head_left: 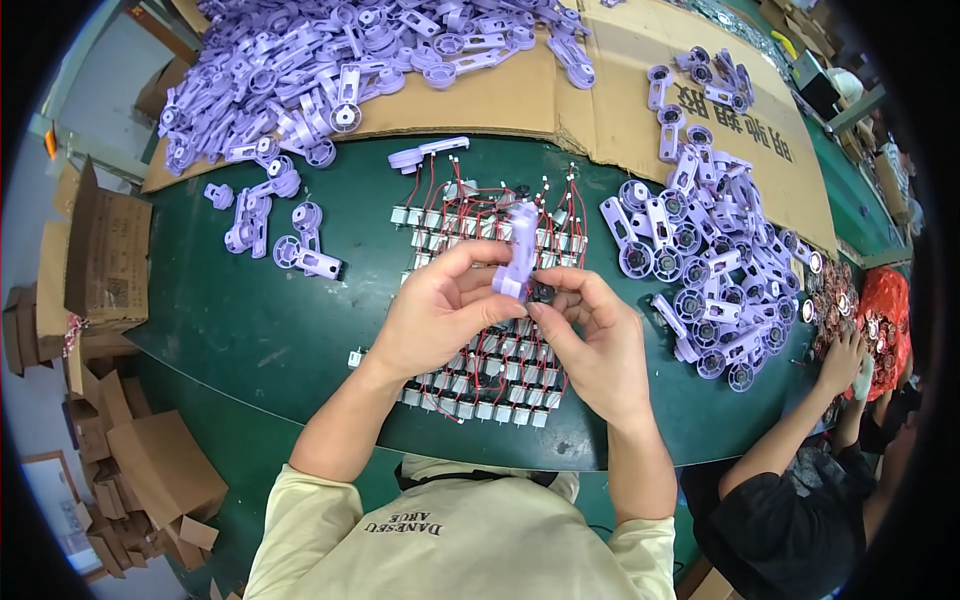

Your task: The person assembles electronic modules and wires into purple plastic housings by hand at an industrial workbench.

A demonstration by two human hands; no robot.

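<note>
My left hand (430,310) is closed, its thumb and fingers pinching a purple plastic housing (516,250) that stands upright and looks slightly blurred. Close against its lower end, my right hand (595,340) has thumb and forefinger pinched at a small black round part (541,292); the fingers partly hide it. Below both hands, rows of small silver motors (490,411) with red wires lie on the green table (240,330). A single purple housing (428,154) lies at the far edge of the motors, with red wires beside it.
A large heap of purple housings (290,75) covers cardboard (480,107) at the back left. Several more (265,220) lie loose at left. On the right is a pile of housings with black round parts (710,270). Beyond it, another person's hand (843,360) works near a red bag (885,330).
</note>
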